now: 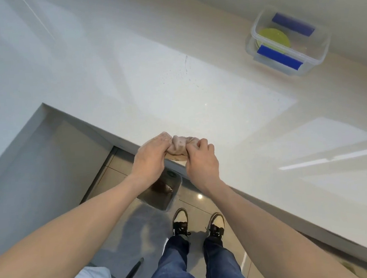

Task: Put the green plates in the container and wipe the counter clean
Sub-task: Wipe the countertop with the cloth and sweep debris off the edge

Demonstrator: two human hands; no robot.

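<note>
A crumpled beige cloth (180, 147) sits bunched at the front edge of the white counter (173, 90). My left hand (151, 158) grips its left side and my right hand (201, 161) pinches its right side. Far right, against the wall, stands a clear plastic container (318, 56) with blue clip handles. Green plates (272, 38) lie stacked inside it.
Below the counter edge, on the tiled floor, stands a clear tub (161, 193) holding brownish water. My two shoes (197, 225) are just behind it. A dark rod (132, 272) leans at the lower left. Faint specks mark the counter's middle (185, 68).
</note>
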